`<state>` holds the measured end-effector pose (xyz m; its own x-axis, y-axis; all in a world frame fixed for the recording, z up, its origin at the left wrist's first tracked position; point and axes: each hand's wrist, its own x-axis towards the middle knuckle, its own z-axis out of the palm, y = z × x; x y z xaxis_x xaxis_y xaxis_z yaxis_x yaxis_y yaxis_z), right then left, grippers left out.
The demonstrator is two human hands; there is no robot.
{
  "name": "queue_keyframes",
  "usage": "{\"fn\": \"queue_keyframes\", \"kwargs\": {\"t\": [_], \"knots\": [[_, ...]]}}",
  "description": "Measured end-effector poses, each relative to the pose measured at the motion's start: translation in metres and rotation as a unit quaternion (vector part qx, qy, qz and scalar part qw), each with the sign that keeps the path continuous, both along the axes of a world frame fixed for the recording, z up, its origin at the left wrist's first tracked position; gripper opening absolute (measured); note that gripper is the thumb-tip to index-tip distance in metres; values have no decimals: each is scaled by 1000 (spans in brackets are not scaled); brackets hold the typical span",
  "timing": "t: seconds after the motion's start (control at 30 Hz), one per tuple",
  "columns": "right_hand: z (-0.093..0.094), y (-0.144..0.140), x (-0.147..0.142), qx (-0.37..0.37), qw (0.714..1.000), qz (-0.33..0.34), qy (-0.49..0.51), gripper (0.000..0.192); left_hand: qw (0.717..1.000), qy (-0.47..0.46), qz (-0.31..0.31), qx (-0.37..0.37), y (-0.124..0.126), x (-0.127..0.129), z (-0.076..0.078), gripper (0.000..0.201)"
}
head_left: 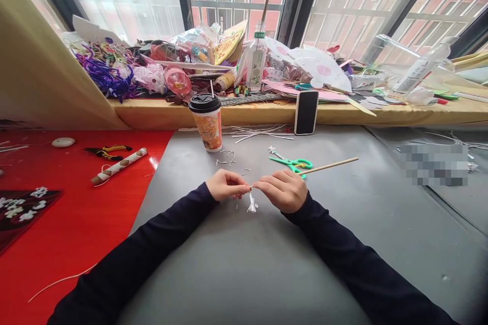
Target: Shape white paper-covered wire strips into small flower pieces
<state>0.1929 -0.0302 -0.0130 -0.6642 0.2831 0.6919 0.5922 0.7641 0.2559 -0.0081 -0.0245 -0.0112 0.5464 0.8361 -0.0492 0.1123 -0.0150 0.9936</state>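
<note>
My left hand (229, 185) is closed in a pinch at the stem of a small white flower (252, 206), apparently paper, that hangs head down below the fingertips. My right hand (282, 190) is wrapped round a thin wooden stick (333, 165), whose long end sticks out to the right. Its fingertips meet those of the left at the flower's stem; the fingers hide how stick and stem touch. Just beyond the right hand lie green-handled scissors (293, 163), partly covered by the stick. Another small white flower on a stem (273, 151) rests behind the scissors.
A lidded paper cup with a straw (208, 124) and a propped phone (306, 112) stand at the back. White strips (263, 133) lie between them. On the red surface are pliers (109, 151) and a wrapped roll (120, 166). Craft materials crowd the windowsill (152, 114).
</note>
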Motion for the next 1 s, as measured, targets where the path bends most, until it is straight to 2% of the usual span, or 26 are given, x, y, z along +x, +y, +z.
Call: {"fn": "queue_keyframes", "kwargs": {"t": [0.17,0.37,0.57,0.77,1.0], "knots": [[0,2,-1,-25,998,-1,52,16,997,-63,-32,-29,5,-1,-5,29],[0,0,-4,-50,995,19,88,14,994,-99,-29,-43,7,-2,-12,25],[-3,1,-4,-87,993,15,84,13,997,-77,-20,6,5,-1,-9,26],[-9,0,-5,-114,990,-2,88,12,997,-47,23,56,1,3,-8,27],[-9,-3,-11,-193,971,-24,138,14,992,-24,55,107,-2,6,-8,27]]}}
